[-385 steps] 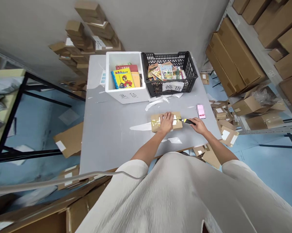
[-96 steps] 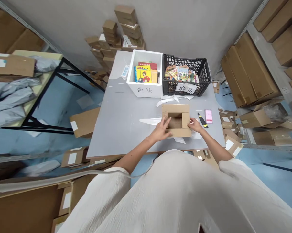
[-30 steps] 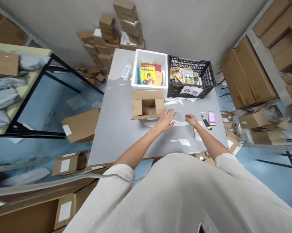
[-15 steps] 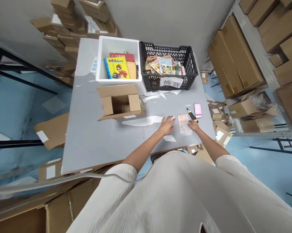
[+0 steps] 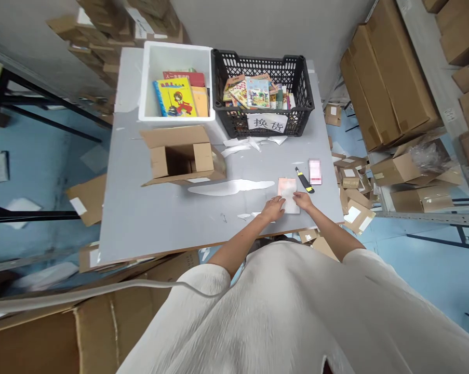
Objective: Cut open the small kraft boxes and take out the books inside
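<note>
A small pink-and-white sheet of paper lies on the table near its front edge, right of the middle. My left hand is at its left edge, fingers bent and closed on the paper. At the right edge, my right hand pinches the same sheet between thumb and fingers. Just beyond the right hand rests a black-and-yellow utility knife, touched by neither hand. A phone with a pinkish screen lies to the right of the knife. Left of the sheet, a long torn white paper strip lies flat.
An open cardboard box stands on the grey table. Behind it are a white foam box holding books and a black plastic crate with several booklets. Paper scraps lie before the crate. Shelves with cartons rise at right.
My left hand has left the white strip and moved right onto the pink-and-white sheet. The right hand stays at the sheet's right edge. The whole view has shifted slightly.
</note>
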`<action>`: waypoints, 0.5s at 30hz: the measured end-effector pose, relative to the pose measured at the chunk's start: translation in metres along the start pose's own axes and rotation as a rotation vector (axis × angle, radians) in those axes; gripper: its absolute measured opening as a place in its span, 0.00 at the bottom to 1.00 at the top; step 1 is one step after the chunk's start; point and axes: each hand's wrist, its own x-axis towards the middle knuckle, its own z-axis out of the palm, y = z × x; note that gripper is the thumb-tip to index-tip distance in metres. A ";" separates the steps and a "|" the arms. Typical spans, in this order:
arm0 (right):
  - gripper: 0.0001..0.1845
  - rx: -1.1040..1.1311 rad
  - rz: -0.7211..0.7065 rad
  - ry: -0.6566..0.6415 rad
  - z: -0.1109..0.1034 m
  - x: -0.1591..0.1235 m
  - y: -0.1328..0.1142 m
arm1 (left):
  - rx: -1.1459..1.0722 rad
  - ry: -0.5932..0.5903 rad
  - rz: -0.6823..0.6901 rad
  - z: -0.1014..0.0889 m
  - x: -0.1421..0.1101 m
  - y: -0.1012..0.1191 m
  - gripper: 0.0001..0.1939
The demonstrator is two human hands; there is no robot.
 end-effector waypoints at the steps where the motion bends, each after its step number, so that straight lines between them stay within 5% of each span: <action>1: 0.19 0.030 -0.007 -0.014 0.002 0.000 -0.004 | 0.000 -0.006 -0.015 -0.001 0.000 -0.001 0.32; 9: 0.25 0.036 -0.203 -0.082 0.027 -0.002 -0.052 | -0.008 0.045 -0.129 -0.013 -0.010 -0.023 0.32; 15: 0.20 0.241 -0.239 -0.293 0.055 -0.009 -0.069 | -0.116 0.290 -0.193 -0.022 -0.020 -0.034 0.31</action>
